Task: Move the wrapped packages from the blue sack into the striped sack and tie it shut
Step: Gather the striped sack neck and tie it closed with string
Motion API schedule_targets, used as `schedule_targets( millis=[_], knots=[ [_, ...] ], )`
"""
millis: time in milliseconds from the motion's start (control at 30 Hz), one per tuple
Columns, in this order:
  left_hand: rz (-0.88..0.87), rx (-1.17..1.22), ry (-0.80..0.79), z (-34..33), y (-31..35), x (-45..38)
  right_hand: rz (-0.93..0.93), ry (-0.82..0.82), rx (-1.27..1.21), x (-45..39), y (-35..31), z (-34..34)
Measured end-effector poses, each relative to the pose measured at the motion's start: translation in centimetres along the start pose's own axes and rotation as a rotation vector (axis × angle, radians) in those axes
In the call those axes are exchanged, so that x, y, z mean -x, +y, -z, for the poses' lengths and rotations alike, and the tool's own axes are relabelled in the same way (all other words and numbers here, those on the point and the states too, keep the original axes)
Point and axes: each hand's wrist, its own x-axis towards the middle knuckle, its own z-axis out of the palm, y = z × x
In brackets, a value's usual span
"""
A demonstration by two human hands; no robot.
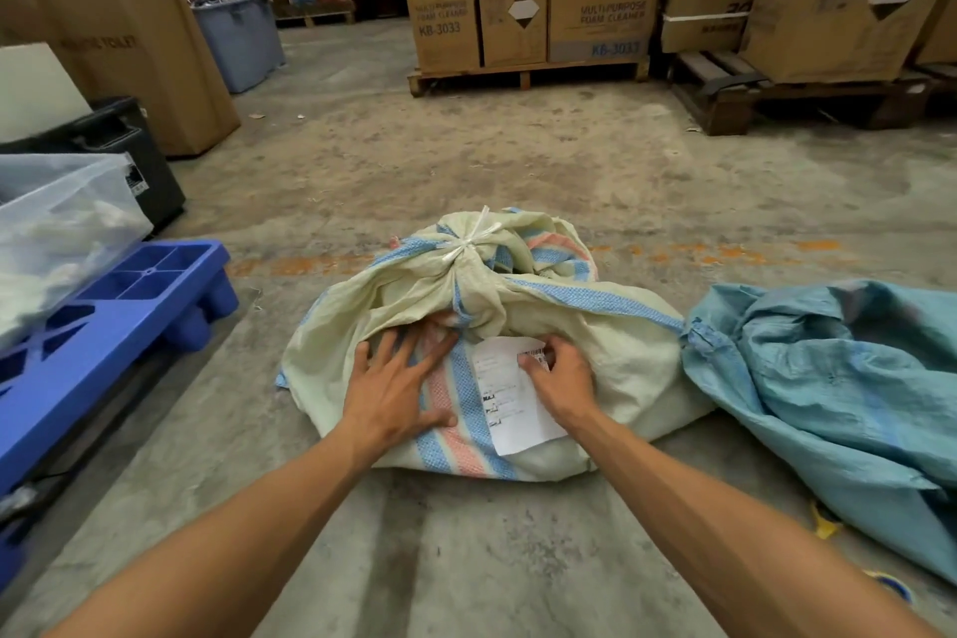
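Note:
The striped sack [621,368], cream with blue and pink bands, lies full on the concrete floor in the middle. A white plastic strip [468,236] is knotted round its bunched neck. A white paper label [510,399] lies on the sack's front. My left hand [399,381] rests flat on the sack with fingers spread, just left of the label. My right hand [562,381] presses on the label's upper right corner, fingers bent down onto the paper. The blue sack [839,399] lies crumpled and slack to the right. No wrapped packages are visible.
A blue plastic pallet [129,316] carrying a clear bin [67,223] stands at the left. Cardboard boxes on wooden pallets [528,73] line the back and right. A tall carton [134,42] and a grey tub [243,42] stand back left.

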Motion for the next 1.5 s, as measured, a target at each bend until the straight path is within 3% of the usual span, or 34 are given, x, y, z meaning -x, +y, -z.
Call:
schedule_targets(
  millis=[233, 433, 500, 700, 800, 900, 1033, 1167, 1267, 1400, 1500],
  knots=[
    [-0.173, -0.087, -0.067, -0.3, 0.8, -1.6, 0.095, -0.088, 0.080, -0.1, 1.4, 1.1],
    [-0.115, 0.080, -0.209, -0.3, 1.0, -2.7, 0.160, 0.051, 0.271, 0.6, 1.1, 0.2],
    [-0.116, 0.199, -0.164, -0.2, 0.9, -2.9, 0.219, 0.107, 0.371, 0.8, 1.1, 0.1],
    [0.117, 0.414, -0.117, 0.3, 3.0, -2.9, 0.697, 0.058, 0.583, 2.0, 3.0, 1.5],
    [0.257, 0.561, -0.051, 0.8, 4.3, -3.7, 0.799, -0.029, 0.828, 2.8, 3.5, 1.8],
    [0.350, 0.509, -0.019, 0.8, 4.9, -4.7, 0.770, -0.205, 0.905, 2.6, 2.9, 1.8],
    [0.379, 0.332, 0.095, 0.4, 5.0, -5.0, 0.569, -0.407, 0.892, 1.9, 2.4, 1.5],
    [0.291, 0.120, 0.226, -0.4, 5.4, -5.1, 0.509, -0.397, 0.936, 1.1, 2.1, 1.3],
    [0.210, 0.089, 0.279, -0.6, 5.2, -5.2, 0.516, -0.364, 0.999, 0.4, 2.0, 1.1],
    [0.055, 0.302, 0.223, -0.5, 3.8, -4.9, 0.487, -0.384, 0.991, 0.0, 2.4, 0.8],
    [-0.105, 0.273, 0.084, -0.3, 2.1, -3.9, 0.485, -0.369, 0.959, -0.1, 3.1, 0.8]
  ],
)
